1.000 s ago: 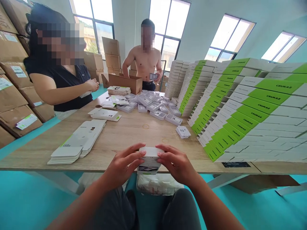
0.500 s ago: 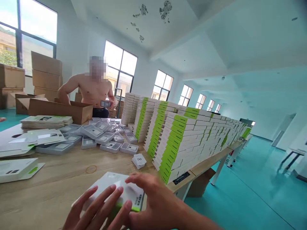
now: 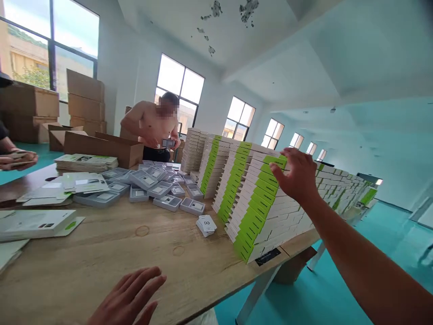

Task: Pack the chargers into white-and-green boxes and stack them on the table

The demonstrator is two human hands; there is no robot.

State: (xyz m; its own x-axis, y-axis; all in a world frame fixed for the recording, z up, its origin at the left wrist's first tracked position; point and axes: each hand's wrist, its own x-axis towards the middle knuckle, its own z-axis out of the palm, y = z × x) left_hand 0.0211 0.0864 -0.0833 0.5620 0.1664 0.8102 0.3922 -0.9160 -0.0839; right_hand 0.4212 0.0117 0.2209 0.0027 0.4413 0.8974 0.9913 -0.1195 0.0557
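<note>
My right hand (image 3: pixel 297 176) reaches to the top of the nearest stack, its thumb against the green end of the top white-and-green box (image 3: pixel 275 160) and its fingers over the upper edge. Part of that box is hidden behind the hand. Below it rises a tall stack of like boxes (image 3: pixel 254 205) with green ends. My left hand (image 3: pixel 130 295) hovers low over the wooden table (image 3: pixel 162 266), fingers stretched and holding nothing. A small pile of white cards (image 3: pixel 206 225) lies beside the stack's foot.
Grey plastic trays (image 3: pixel 165 202) are heaped behind the cards. At left lie flat printed cartons (image 3: pixel 86 162), a white box (image 3: pixel 40 223) with its flap out, and an open cardboard box (image 3: pixel 101 146). A co-worker (image 3: pixel 154 124) stands behind; another person's hands (image 3: pixel 20 159) show at far left.
My right hand has carried the white-and-green box from the near table edge up onto the nearest stack. My left hand has let go of it. The co-worker's arm has come out of the cardboard box.
</note>
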